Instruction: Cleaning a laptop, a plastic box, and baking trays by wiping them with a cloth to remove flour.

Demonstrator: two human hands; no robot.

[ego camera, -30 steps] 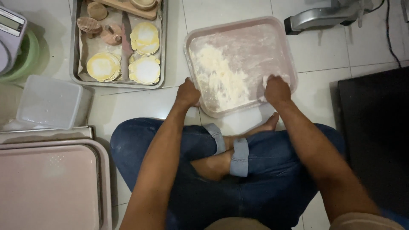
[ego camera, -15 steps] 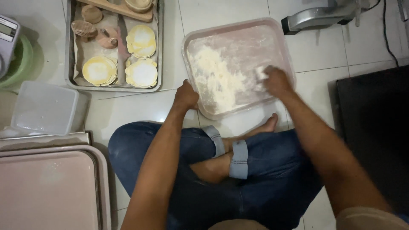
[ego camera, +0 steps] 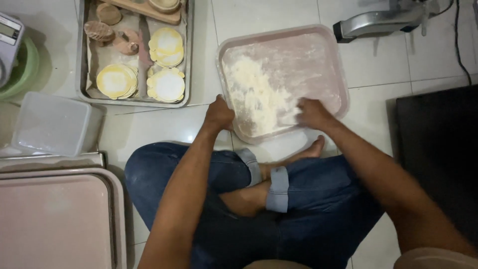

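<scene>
Head-camera view showed a person seated cross-legged on the tiled floor, left hand (ego camera: 219,113) clamped on the near-left rim of a pink tray (ego camera: 332,60), right hand (ego camera: 309,112) with fingers together pressed flat into the flour (ego camera: 256,94) inside. A hard sweep could have pushed flour over the rim. Left of it sat a metal tray (ego camera: 187,60) of round yellow-rimmed discs (ego camera: 167,85) and a clear plastic box (ego camera: 50,123).

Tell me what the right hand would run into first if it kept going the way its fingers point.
The right hand lies inside the pink tray, fingers pointing left toward the flour pile. Going straight on, it would likely meet that flour first; the fingertips look blurred, so they may already touch its edge.
</scene>
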